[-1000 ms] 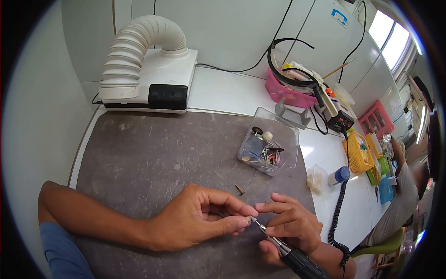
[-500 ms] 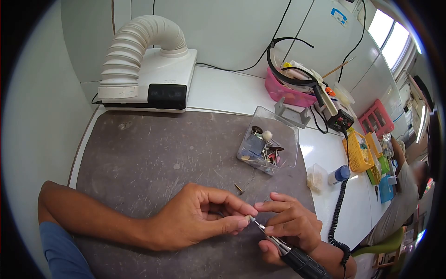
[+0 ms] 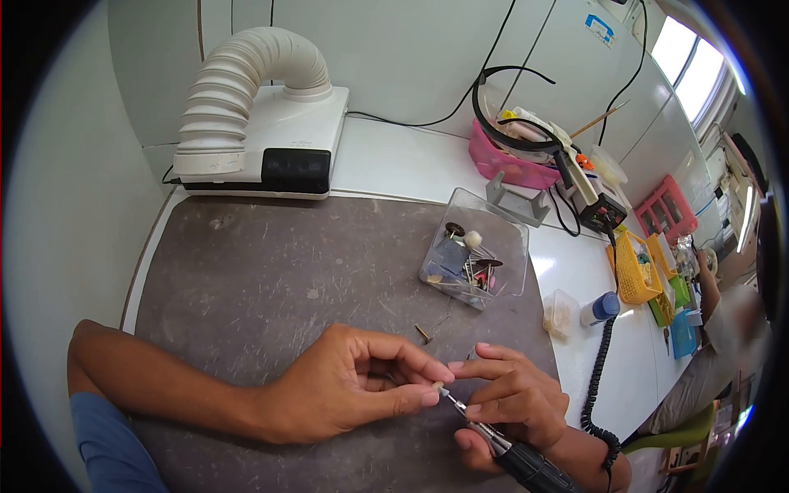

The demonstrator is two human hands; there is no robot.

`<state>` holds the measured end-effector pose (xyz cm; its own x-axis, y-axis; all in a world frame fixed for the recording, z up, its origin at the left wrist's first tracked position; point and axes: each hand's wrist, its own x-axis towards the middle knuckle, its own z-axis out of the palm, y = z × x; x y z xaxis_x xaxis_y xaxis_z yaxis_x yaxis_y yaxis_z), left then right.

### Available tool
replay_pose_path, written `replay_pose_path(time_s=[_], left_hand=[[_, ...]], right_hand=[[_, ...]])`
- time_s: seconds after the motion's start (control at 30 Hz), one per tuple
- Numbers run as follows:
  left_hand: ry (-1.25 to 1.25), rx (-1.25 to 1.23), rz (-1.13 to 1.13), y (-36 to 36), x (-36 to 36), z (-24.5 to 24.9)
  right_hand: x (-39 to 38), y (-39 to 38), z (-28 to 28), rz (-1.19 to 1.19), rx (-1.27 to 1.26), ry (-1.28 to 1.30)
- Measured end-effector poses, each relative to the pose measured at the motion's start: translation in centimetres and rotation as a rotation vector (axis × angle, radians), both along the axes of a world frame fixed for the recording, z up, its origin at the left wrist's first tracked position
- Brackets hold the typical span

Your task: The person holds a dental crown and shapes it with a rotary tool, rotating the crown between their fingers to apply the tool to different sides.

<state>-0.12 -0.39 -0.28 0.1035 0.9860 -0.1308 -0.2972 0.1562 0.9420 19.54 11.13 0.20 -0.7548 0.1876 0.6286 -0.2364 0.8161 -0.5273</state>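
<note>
a scratched brown mat (image 3: 312, 263) spreads out; over its near part, the left hand (image 3: 337, 390) pinches narrowly and the right hand (image 3: 522, 403) grips a handpiece (image 3: 532, 470), its bit (image 3: 445, 392) against the small pale piece (image 3: 438, 384) the left holds.

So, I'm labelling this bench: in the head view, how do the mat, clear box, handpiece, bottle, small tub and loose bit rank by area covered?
1. Mat
2. Clear box
3. Handpiece, visible part only; the picture's edge cuts it off
4. Bottle and small tub: too alike to rank
5. Loose bit
</note>
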Motion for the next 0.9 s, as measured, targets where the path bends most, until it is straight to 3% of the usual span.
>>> replay_pose_path(time_s=[0.9], left_hand=[[-0.008,-0.004,-0.011,-0.02,-0.04,-0.03]], right_hand=[[-0.07,-0.09,0.0,-0.01,-0.005,-0.003]])
